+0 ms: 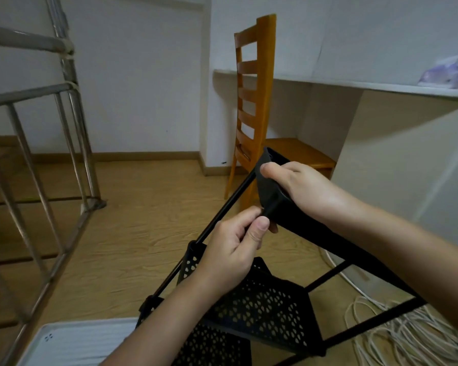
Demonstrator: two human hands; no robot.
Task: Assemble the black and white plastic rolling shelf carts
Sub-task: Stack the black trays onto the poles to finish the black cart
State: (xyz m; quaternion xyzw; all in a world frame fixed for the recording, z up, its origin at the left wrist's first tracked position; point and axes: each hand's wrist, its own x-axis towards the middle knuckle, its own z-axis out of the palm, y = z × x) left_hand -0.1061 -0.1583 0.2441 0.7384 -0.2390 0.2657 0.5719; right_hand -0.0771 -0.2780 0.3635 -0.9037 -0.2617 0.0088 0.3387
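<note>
A black plastic shelf cart stands tilted in front of me, with two perforated baskets [262,310] stacked low and thin black poles [230,207] rising from their corners. My right hand [299,191] grips the rim of the black top tray [310,228], thumb over its near corner. My left hand [233,249] pinches a black pole just below that tray's corner socket. A white shelf piece [77,342] lies on the floor at bottom left.
A wooden chair [251,107] stands behind the cart by a white built-in desk [381,85]. A metal bed frame [50,154] fills the left side. Loose white cables [407,328] lie on the wood floor at right.
</note>
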